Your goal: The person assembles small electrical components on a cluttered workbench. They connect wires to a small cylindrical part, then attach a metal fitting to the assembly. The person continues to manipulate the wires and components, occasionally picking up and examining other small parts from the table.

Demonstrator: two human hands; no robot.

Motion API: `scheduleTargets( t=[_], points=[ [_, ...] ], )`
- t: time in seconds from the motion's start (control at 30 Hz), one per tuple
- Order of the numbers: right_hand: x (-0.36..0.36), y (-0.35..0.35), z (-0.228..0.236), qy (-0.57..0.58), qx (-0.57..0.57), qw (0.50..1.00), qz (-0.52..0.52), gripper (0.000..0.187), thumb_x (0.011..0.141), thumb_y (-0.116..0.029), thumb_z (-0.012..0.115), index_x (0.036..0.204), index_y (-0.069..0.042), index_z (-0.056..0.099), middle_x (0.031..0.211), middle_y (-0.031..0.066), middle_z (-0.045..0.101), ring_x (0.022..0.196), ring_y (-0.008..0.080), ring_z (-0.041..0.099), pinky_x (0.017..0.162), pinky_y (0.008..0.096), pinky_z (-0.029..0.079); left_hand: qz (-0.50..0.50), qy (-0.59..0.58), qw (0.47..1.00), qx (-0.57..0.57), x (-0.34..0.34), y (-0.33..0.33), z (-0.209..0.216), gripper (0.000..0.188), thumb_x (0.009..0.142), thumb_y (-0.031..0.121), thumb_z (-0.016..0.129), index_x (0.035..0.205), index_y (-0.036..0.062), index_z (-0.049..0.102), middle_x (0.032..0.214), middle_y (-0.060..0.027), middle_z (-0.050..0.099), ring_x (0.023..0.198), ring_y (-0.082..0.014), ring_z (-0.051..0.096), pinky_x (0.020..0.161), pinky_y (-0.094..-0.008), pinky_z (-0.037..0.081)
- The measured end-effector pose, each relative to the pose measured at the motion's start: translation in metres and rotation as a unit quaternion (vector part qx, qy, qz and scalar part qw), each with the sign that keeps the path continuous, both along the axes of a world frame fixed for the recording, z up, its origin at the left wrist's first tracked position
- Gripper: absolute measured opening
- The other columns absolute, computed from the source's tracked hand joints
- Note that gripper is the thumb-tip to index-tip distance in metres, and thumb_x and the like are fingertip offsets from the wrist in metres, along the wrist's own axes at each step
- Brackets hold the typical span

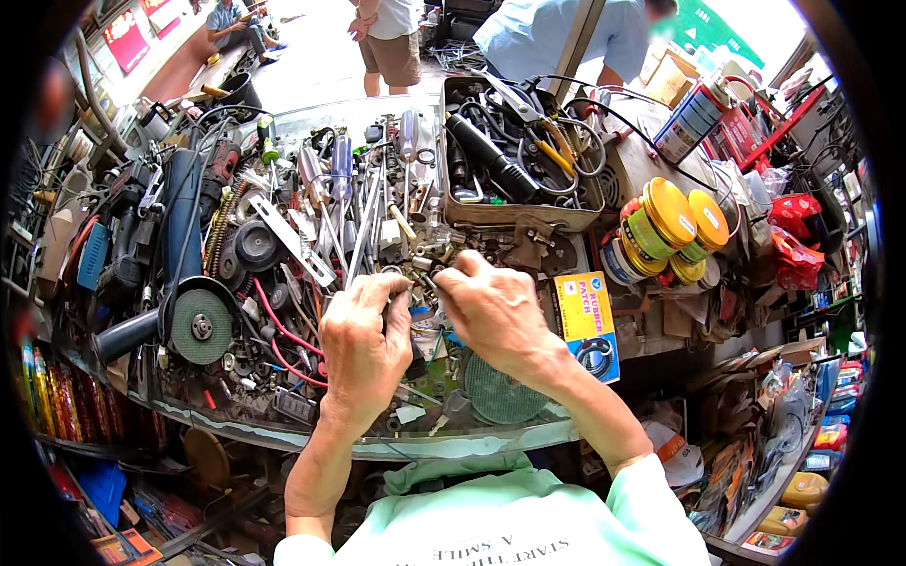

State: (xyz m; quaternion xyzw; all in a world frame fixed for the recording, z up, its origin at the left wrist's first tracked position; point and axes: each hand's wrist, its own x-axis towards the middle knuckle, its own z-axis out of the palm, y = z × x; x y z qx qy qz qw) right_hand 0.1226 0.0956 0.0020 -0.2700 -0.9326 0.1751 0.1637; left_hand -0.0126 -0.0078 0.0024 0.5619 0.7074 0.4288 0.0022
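My left hand (366,341) is closed above the cluttered glass-topped bench (453,441), its thumb and forefinger pinched together. What it holds, if anything, is too small to make out. A short way to the right, my right hand (498,311) is closed too, with its fingertips pointing toward the left hand's. A small dark bit shows at those fingertips, but I cannot tell its kind. Small metal fittings (436,247) lie just beyond both hands. Under my right wrist rests a green abrasive disc (500,391), and a yellow and blue box (587,325) lies beside that forearm.
An angle grinder (200,325) and screwdrivers (342,170) crowd the left side. A metal box (528,215) of tools and cables stands at the back. Yellow-lidded tubs (670,212) are stacked at right. Beyond the bench, one person stands (392,47), another bends over, and one sits.
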Motion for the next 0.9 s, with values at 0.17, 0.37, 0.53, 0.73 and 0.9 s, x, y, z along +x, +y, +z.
scheduleTargets(
  t=[0.17, 0.37, 0.53, 0.73, 0.9],
  points=[
    [-0.018, 0.005, -0.007, -0.02, 0.019, 0.999, -0.018, 0.012, 0.078, -0.01, 0.062, 0.087, -0.002, 0.061, 0.09, 0.0185, 0.06, 0.075, 0.0343, 0.067, 0.065, 0.0444, 0.052, 0.015, -0.006, 1.0, 0.025, -0.007, 0.011, -0.005, 0.012, 0.082, 0.0, 0.065, 0.094, 0.0043, 0.064, 0.086, -0.0117, 0.065, 0.078, -0.0323, 0.062, 0.072, -0.0412, 0.047],
    [-0.015, 0.009, -0.014, 0.044, 0.033, 0.998, 0.023, 0.013, 0.076, -0.013, 0.063, 0.085, -0.005, 0.059, 0.081, 0.0138, 0.061, 0.08, 0.0342, 0.062, 0.072, 0.0458, 0.047, 0.023, 0.051, 0.995, 0.088, -0.006, 0.009, -0.017, 0.016, 0.08, -0.001, 0.067, 0.095, 0.0035, 0.064, 0.087, -0.0108, 0.066, 0.08, -0.0304, 0.063, 0.073, -0.0387, 0.046],
    [-0.016, 0.023, -0.008, -0.02, -0.056, 0.998, 0.035, 0.019, 0.081, -0.021, 0.062, 0.088, -0.005, 0.054, 0.085, 0.015, 0.059, 0.09, 0.0365, 0.057, 0.081, 0.0483, 0.043, 0.019, 0.058, 0.992, 0.107, -0.009, 0.009, -0.024, 0.017, 0.08, -0.002, 0.068, 0.095, 0.0039, 0.065, 0.088, -0.0095, 0.067, 0.08, -0.0287, 0.063, 0.073, -0.0369, 0.045],
    [0.011, 0.032, 0.02, -0.004, -0.12, 0.987, -0.104, 0.017, 0.083, -0.021, 0.064, 0.086, -0.004, 0.063, 0.082, 0.0147, 0.063, 0.079, 0.0317, 0.063, 0.072, 0.042, 0.049, 0.022, 0.066, 0.993, 0.099, -0.007, 0.005, -0.022, 0.018, 0.08, -0.002, 0.069, 0.096, 0.0042, 0.065, 0.09, -0.0094, 0.067, 0.082, -0.0274, 0.064, 0.075, -0.0371, 0.045],
    [-0.006, 0.018, 0.005, 0.034, -0.02, 0.999, -0.005, 0.012, 0.085, -0.016, 0.065, 0.089, -0.004, 0.066, 0.085, 0.0116, 0.063, 0.08, 0.0311, 0.065, 0.071, 0.0417, 0.052, 0.04, 0.083, 0.991, 0.092, -0.007, 0.003, -0.021, 0.02, 0.079, -0.001, 0.07, 0.097, 0.0046, 0.065, 0.091, -0.009, 0.068, 0.084, -0.0269, 0.064, 0.078, -0.0376, 0.046]
  ],
)
